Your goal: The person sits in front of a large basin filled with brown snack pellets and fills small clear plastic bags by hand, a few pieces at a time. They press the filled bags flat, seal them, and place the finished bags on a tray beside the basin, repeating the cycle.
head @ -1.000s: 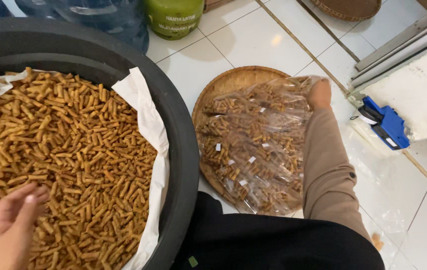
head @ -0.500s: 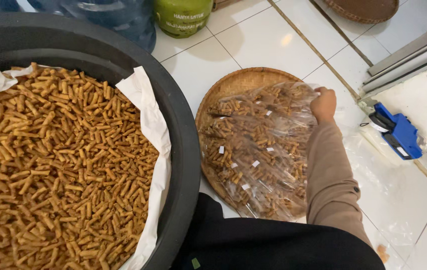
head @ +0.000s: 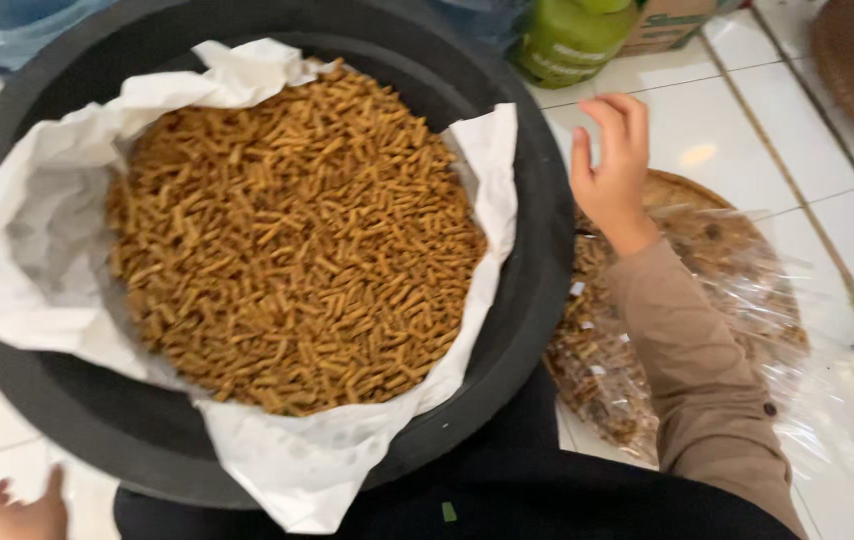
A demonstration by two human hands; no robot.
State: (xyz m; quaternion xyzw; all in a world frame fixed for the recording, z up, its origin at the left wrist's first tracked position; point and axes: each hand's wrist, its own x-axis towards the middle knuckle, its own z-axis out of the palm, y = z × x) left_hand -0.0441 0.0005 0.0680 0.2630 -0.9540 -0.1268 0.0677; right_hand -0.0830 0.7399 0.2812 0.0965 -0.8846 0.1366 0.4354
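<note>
Black round tub (head: 507,330), lined with white paper (head: 47,250), heaped with golden-brown fried snack sticks (head: 297,240). Right hand (head: 612,170) raised just beside tub's right rim, fingers spread and empty, above woven tray (head: 687,190) of clear snack packets (head: 737,280) right of tub. Left hand (head: 22,515) below tub's lower left rim, mostly cropped, fingers' state unclear; green container (head: 567,40) beyond tub's upper right.
</note>
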